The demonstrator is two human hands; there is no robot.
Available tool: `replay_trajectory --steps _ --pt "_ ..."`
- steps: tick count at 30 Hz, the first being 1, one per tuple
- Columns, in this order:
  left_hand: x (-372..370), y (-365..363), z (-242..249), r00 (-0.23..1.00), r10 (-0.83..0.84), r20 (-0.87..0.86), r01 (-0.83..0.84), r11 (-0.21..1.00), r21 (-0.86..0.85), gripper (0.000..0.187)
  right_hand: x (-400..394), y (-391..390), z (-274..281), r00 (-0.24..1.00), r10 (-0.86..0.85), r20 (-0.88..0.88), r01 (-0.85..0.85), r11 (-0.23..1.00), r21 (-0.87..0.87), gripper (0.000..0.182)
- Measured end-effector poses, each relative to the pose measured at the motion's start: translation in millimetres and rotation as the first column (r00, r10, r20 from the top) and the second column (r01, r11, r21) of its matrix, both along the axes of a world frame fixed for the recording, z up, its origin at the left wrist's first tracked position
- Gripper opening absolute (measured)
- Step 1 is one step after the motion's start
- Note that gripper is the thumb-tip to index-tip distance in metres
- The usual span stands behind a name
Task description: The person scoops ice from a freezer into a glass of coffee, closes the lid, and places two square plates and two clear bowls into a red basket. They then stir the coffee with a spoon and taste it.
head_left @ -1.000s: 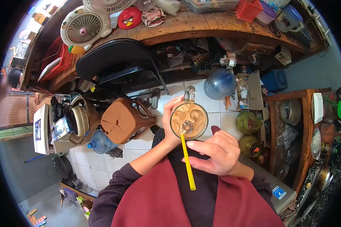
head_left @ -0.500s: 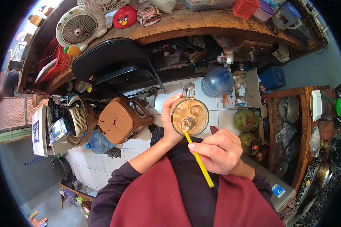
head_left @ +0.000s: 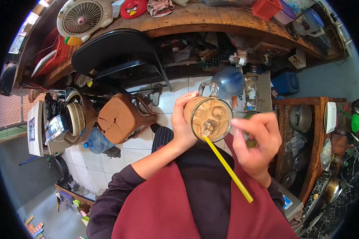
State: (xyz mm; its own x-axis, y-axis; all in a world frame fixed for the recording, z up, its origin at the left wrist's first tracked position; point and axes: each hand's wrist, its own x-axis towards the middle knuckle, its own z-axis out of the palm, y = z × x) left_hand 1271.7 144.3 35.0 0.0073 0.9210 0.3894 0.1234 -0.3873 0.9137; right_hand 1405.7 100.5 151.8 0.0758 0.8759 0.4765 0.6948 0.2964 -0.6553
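Note:
My left hand grips a glass mug of milky iced coffee with ice cubes, held up in front of my chest. A long yellow straw stands in the drink and slants down to the right over my dark top. My right hand hovers just right of the mug's rim with its fingers loosely curled. The straw runs a little to the left of that hand, and nothing shows between its fingers.
Below lies a white tiled floor with a brown wicker stool, blue water jugs and a black chair. A wooden counter with a fan curves along the top. A wooden shelf with pots stands at the right.
My right hand has let go of the straw and risen to the right of the mug. The mug has moved slightly right and closer, and the straw leans further right.

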Motion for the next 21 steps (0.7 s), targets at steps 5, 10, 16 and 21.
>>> replay_trajectory --steps 5,10,16,21 --pt "4 0 1 1.0 -0.001 0.015 0.001 1.0 -0.006 0.059 -1 8 9 0.999 -0.027 0.039 0.033 0.987 -0.158 0.023" --pt "5 -1 3 1.0 0.002 -0.01 -0.002 1.0 -0.005 0.059 -1 10 9 0.996 0.009 0.089 0.001 0.994 -0.107 0.024" --pt "6 -3 1 1.0 0.014 -0.007 -0.014 1.0 -0.003 0.059 -6 13 11 0.991 -0.019 0.131 0.03 0.996 -0.088 0.021" --pt "5 -4 2 0.999 0.027 -0.046 -0.026 1.0 0.014 0.058 -11 16 12 0.988 -0.029 0.154 0.042 0.996 -0.082 0.02"
